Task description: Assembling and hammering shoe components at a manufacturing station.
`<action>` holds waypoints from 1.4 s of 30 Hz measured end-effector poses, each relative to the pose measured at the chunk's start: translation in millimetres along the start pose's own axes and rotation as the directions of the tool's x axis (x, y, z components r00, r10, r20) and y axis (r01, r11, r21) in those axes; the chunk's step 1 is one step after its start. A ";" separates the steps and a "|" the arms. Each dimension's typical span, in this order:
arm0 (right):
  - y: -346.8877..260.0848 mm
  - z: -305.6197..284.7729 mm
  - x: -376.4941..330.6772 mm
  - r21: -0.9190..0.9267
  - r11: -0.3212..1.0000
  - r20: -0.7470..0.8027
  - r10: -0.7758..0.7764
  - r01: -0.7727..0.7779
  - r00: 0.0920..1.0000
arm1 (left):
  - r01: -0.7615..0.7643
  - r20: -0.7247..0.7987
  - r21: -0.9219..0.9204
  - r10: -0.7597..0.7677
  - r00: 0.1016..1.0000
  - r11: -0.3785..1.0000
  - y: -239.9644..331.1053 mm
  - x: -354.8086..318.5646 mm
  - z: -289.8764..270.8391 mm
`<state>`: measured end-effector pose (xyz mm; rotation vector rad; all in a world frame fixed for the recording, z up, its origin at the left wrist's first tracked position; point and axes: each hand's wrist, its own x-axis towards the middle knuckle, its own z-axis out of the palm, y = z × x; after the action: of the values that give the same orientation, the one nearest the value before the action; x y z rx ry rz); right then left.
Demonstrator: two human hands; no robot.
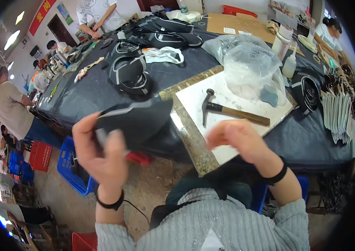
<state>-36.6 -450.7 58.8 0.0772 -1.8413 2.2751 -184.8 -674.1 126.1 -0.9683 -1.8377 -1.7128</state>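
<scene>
In my left hand (104, 152) is a black fabric shoe upper (137, 123) with a grey stripe, pinched between thumb and fingers in front of the table edge. My right hand (242, 138) hovers over the near part of a white board (195, 109), its slightly blurred fingers stretched to the left and nothing visible in them. Just beyond that hand, a hammer (236, 113) with a wooden handle lies on the board. A clear plastic bag (248, 62) and a grey-blue flat piece (269, 95) sit at the board's far right.
Black shoe uppers (129, 73) are stacked on the dark-covered table (85, 90), with a white cloth strap (163, 55) beside them. A squeeze bottle (289, 66) stands at the right, near pale stacked pieces (337, 113). A blue crate (70, 167) is on the floor. Other people work around the table.
</scene>
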 end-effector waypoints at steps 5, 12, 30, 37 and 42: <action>-2.8 37.9 21.5 0.574 0.818 -0.134 0.054 0.033 0.989 | -0.661 0.482 0.134 0.535 0.694 0.738 -0.2 -43.6 94.2; 22.0 -17.8 6.7 0.576 0.795 -0.235 -0.064 0.191 0.970 | -0.526 0.701 -0.050 0.405 0.587 0.849 26.9 -79.5 94.1; 28.7 -37.1 8.7 -0.125 0.991 -0.234 -0.083 0.055 0.969 | -0.275 0.738 0.170 0.063 0.672 0.946 -11.9 27.3 112.2; 10.8 -55.7 -1.7 0.293 0.928 -0.312 0.321 -0.231 0.894 | 0.506 0.870 0.306 -0.453 0.197 0.807 -45.8 46.0 130.2; 10.3 -59.3 -1.5 0.259 0.940 -0.291 0.296 -0.223 0.910 | 0.525 0.866 0.329 -0.473 0.164 0.785 -44.8 49.8 129.3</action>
<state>-31.7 -395.2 35.8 -0.5138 -1.4993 2.4765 -232.8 -537.1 115.5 -1.7554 -3.2065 -1.6034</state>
